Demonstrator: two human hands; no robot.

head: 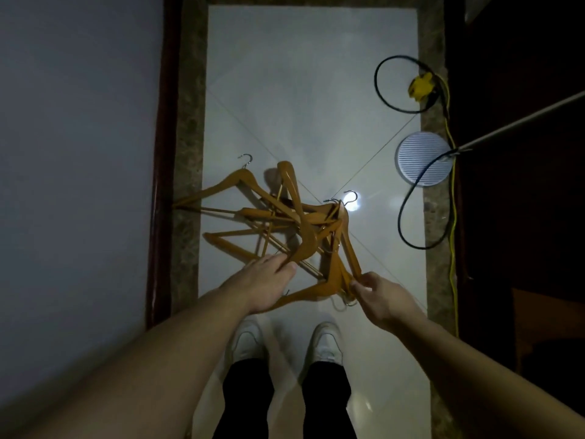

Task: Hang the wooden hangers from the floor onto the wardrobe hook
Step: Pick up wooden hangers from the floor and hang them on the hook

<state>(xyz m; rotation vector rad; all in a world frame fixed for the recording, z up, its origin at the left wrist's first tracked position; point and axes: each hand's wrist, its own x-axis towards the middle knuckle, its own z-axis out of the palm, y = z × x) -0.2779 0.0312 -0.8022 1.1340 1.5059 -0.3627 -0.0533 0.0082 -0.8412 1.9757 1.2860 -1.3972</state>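
Gripping top hanger (304, 228) lengthwise away, left hand (269, 282); right hand (384, 299) fingers (359, 284) pinch side hanger (347, 242).

Orange-brown hangers (285, 223), white ribbed disc (424, 158), yellow cable (453, 217)

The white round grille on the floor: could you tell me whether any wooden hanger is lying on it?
No, the wooden hangers lie piled on the tiles left of the white round grille, clear of it.

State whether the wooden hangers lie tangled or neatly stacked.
Tangled: the wooden hangers cross one another at odd angles on the floor.
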